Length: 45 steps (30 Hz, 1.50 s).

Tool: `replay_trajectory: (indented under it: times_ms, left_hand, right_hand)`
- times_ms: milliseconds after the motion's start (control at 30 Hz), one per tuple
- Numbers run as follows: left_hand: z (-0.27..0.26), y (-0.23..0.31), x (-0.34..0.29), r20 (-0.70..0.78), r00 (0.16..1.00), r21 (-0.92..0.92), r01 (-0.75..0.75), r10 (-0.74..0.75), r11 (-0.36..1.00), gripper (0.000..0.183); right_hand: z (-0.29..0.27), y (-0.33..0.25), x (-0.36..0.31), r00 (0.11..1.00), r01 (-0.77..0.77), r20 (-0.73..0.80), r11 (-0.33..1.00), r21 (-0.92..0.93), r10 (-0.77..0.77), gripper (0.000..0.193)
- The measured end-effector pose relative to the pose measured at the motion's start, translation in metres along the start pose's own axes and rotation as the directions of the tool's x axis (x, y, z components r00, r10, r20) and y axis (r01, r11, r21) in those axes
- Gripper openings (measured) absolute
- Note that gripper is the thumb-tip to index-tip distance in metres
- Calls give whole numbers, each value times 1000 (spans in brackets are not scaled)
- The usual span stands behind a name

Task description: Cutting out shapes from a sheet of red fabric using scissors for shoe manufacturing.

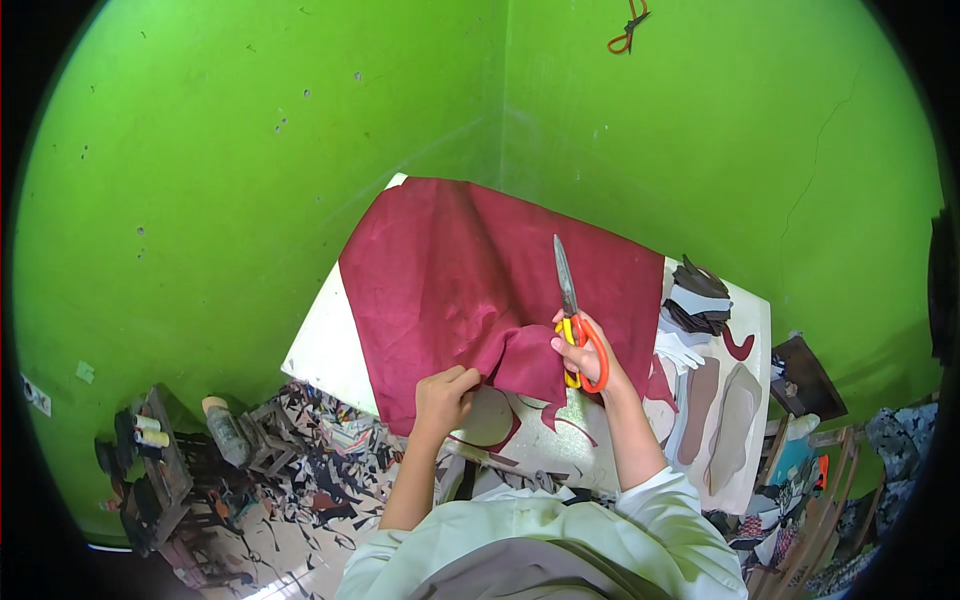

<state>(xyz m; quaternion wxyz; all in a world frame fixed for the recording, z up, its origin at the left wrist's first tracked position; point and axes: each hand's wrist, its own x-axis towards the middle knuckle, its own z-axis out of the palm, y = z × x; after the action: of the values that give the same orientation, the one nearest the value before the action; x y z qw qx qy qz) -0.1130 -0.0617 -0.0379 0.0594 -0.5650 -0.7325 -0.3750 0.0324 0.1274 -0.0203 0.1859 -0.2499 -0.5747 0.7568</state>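
Note:
A large maroon cloth [430, 260] covers most of the white table [315, 330], its near edge cut in curves. My left hand [445, 400] is closed on that near edge, pinching the cloth between thumb and fingers. Just right of it, a flap of the cloth is folded up. My right hand [582, 350] grips a pair of scissors [565, 280] by orange and yellow handles. Their blades are together, pointing away from me above the cloth. Between my hands, a pale rounded piece [486, 420] lies at the table's near side, partly under the cloth edge.
Dark and grey cut pieces [700, 300] are stacked at the table's right. Near them lie a curved maroon scrap [739, 347] and long grey sole-shaped pieces [735, 420]. Green walls [250, 150] meet behind the table. Fabric scraps [310, 510] litter the floor; thread spools [152, 437] stand left.

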Motion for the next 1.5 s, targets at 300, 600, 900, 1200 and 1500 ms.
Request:
replay_trajectory:
  times_ms: [300,600,900,1200,1500]
  left_hand:
    - [40,2,-8,-2,999,130,-41,41,991,20]
    - [67,32,-4,291,948,-24,143,-130,989,35]
    - [51,66,10,627,727,-734,432,-279,-523,61]
    - [28,27,12,784,487,-600,436,-385,-670,42]
    - [30,19,3,738,478,-674,492,-476,-552,28]
  right_hand:
    - [-22,-1,16,982,-173,24,848,501,187,21]
    - [-31,-4,12,971,-229,138,587,776,197,9]
    - [-2,10,-18,997,-74,44,920,384,62,31]
    - [30,26,-26,999,51,23,981,-186,-48,32]
    - [8,15,-20,973,25,223,926,-376,64,31]
